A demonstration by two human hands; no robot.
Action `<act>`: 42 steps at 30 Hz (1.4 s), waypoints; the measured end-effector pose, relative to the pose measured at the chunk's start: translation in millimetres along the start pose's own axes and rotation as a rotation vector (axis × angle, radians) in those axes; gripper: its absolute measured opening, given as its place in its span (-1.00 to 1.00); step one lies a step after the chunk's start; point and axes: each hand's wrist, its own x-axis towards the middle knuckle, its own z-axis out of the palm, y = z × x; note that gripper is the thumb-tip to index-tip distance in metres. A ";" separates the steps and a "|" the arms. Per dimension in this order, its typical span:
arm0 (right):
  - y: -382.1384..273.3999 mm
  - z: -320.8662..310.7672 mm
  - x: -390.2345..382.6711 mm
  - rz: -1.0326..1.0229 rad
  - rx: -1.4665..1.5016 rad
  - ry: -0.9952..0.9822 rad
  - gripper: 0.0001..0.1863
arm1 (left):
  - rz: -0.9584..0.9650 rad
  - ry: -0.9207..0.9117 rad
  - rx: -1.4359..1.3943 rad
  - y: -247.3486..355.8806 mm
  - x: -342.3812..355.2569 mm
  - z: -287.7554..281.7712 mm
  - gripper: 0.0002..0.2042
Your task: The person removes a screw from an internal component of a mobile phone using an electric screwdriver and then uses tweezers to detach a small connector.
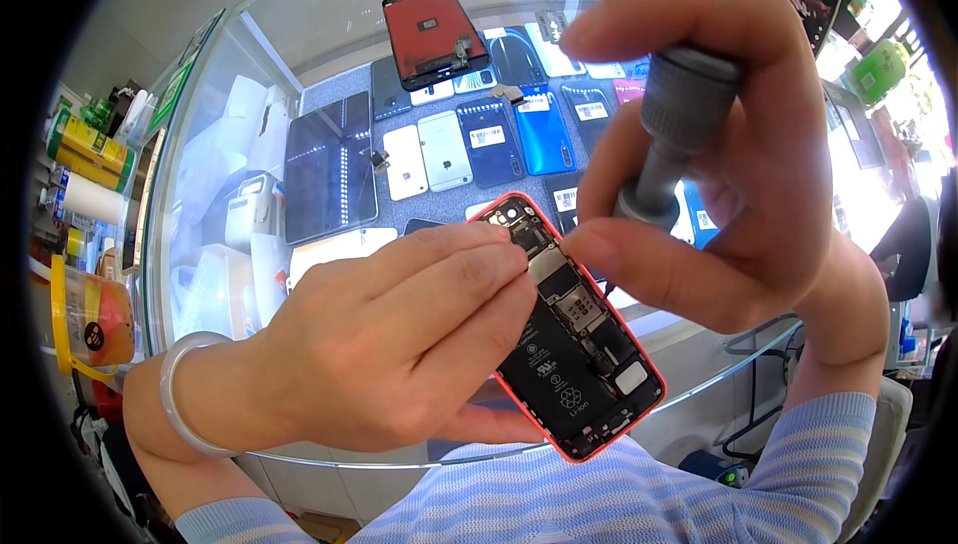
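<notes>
An opened phone with a red rim (633, 412) lies tilted over the near edge of a glass counter, its black battery (549, 369) and circuit board showing. My left hand (399, 334) grips it, fingertips pressed on the inside of its upper end and thumb beneath. My right hand (738, 145) is closed round a grey screwdriver (689, 105), held close above the phone's right side. Most of the shaft is behind my right thumb, so I cannot tell whether the tip touches a screw. Whatever lies under my left fingertips is hidden.
On the glass lie a detached phone screen (429, 30) and small metal parts (507, 95). Under it, several phones (444, 150) and a dark tablet (334, 170) rest on grey cloth. A yellow-rimmed tub (95, 319) and bottles stand at the left; a green bottle (880, 72) is far right.
</notes>
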 end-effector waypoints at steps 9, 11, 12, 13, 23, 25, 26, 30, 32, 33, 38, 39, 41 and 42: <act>-2.4 -8.8 1.1 -0.128 -0.104 -0.118 -0.14 | -0.017 -0.059 0.024 2.4 3.0 -2.9 -0.38; -1.4 -12.9 2.9 -0.167 -0.137 -0.156 -0.14 | -0.007 -0.057 0.033 1.5 4.1 -2.1 -0.41; -2.6 -15.0 5.1 -0.185 -0.147 -0.185 -0.14 | -0.005 -0.055 0.039 2.0 4.0 -2.3 -0.43; -3.6 -17.2 7.3 -0.202 -0.157 -0.214 -0.14 | 0.016 -0.035 0.054 2.4 3.9 -1.5 -0.44; -2.1 -11.9 5.2 -0.261 -0.126 -0.154 -0.15 | 0.125 -0.009 -0.033 6.5 1.1 2.8 -0.58; -2.3 -14.3 7.8 -0.286 -0.154 -0.202 -0.15 | 0.163 0.013 -0.027 5.9 0.3 4.6 -0.62; -4.0 -19.5 12.7 -0.298 -0.174 -0.263 -0.15 | 0.193 0.021 -0.019 5.1 -0.3 4.8 -0.64; -1.7 -16.5 10.4 -0.323 -0.182 -0.205 -0.16 | 0.324 0.042 -0.020 6.2 -3.3 6.1 -0.75; -7.3 -13.1 8.0 -0.260 -0.177 -0.183 -0.16 | 0.325 0.075 -0.009 7.2 -2.9 8.1 -0.80; -9.7 -13.7 9.3 -0.248 -0.175 -0.203 -0.16 | 0.327 0.091 -0.003 7.7 -2.8 8.9 -0.82; -14.9 -11.2 13.3 -0.259 -0.202 -0.254 -0.16 | 0.276 0.045 -0.011 15.0 -1.7 1.3 -0.85; -15.5 -10.7 14.3 -0.296 -0.240 -0.256 -0.15 | 0.259 0.028 -0.016 16.4 -0.5 -0.4 -0.86; -14.7 -11.7 21.0 -0.425 -0.328 -0.286 -0.15 | 0.272 0.033 -0.026 15.4 -0.5 0.0 -0.86; -15.0 -12.6 22.1 -0.438 -0.347 -0.284 -0.15 | 0.281 0.036 -0.032 14.4 -0.5 0.8 -0.86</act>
